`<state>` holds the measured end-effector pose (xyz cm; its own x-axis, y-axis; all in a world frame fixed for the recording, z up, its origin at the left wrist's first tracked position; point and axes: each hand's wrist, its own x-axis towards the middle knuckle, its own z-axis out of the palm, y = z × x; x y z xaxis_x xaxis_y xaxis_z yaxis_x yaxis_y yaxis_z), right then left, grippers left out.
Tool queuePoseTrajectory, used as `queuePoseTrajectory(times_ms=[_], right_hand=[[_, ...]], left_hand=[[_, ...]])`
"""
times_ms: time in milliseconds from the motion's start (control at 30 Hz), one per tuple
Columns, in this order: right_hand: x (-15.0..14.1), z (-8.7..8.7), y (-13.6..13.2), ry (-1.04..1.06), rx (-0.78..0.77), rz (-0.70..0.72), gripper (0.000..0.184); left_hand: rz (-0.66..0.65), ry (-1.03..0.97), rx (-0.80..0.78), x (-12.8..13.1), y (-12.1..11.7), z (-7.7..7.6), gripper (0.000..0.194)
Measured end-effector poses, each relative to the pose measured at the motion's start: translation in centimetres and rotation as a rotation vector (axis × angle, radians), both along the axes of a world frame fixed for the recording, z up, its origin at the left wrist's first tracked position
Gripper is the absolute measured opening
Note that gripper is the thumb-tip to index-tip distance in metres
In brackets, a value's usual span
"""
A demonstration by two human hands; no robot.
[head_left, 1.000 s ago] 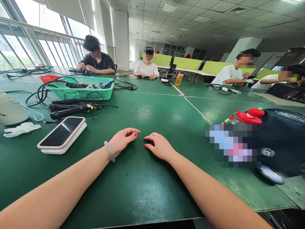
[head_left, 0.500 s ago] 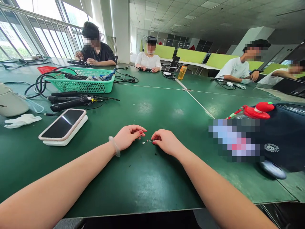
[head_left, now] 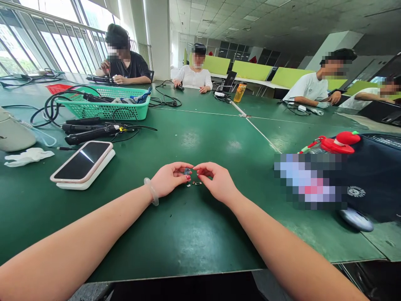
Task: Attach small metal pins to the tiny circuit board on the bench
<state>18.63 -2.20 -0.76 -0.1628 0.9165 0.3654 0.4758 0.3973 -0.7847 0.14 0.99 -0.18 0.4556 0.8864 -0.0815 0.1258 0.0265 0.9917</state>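
Observation:
Between the thumb and fingers of my left hand (head_left: 169, 180) is a small dark circuit board (head_left: 187, 171), tilted up a little above the table. My right hand (head_left: 217, 182) is closed in a pinch just to the right of the board, its fingertips close to the board's edge. What those fingers hold, if anything, is too small to make out. On the table below the fingertips lie a tiny white piece (head_left: 188, 185), a tiny reddish piece (head_left: 193, 182) and a small rectangular dark-and-white part (head_left: 198, 183).
To the left are a phone (head_left: 83, 161) on a white box, a crumpled tissue (head_left: 29, 156), black handheld devices (head_left: 92, 134) with cables and a green basket (head_left: 109, 106). A dark bag (head_left: 372, 175) and a mouse (head_left: 356, 219) lie right. Several people sit beyond.
The circuit board now shows in my left hand. My right hand has lifted off the small rectangular part and moved up beside the board. A black speck near it no longer shows on the table.

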Motion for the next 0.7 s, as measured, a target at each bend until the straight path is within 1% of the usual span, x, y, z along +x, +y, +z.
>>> queuePoseTrajectory(times_ms=[67, 167, 233, 300, 367, 467, 600, 700], right_hand=[[-0.6, 0.1, -0.3, -0.034, 0.105, 0.017, 0.031], [-1.6, 0.2, -0.9, -0.162, 0.248, 0.047, 0.04], [-2.0, 0.2, -1.1, -0.206, 0.296, 0.07, 0.042], [-2.2, 0.2, -1.2, -0.209, 0.324, 0.076, 0.04], [-2.2, 0.2, -1.2, -0.208, 0.337, 0.061, 0.036], [-2.1, 0.1, -1.1, -0.212, 0.321, -0.004, 0.031], [-1.8, 0.3, -1.0, -0.191, 0.241, -0.126, 0.016], [-1.6, 0.4, -1.0, -0.204, 0.186, -0.142, 0.007]], left_hand=[[-0.022, -0.081, -0.048, 0.2, -0.2, 0.0, 0.043], [-0.031, -0.157, -0.075, 0.4, -0.6, 0.0, 0.041], [-0.033, -0.18, -0.082, 0.5, -0.7, 0.1, 0.039], [-0.034, -0.198, -0.103, 0.5, -0.7, 0.1, 0.038], [-0.029, -0.215, -0.129, 0.4, -0.7, 0.2, 0.037], [-0.012, -0.235, -0.163, 0.4, -0.7, 0.3, 0.035], [0.034, -0.243, -0.205, 0.4, -0.8, 0.7, 0.032], [0.056, -0.239, -0.223, 0.4, -0.8, 1.0, 0.031]])
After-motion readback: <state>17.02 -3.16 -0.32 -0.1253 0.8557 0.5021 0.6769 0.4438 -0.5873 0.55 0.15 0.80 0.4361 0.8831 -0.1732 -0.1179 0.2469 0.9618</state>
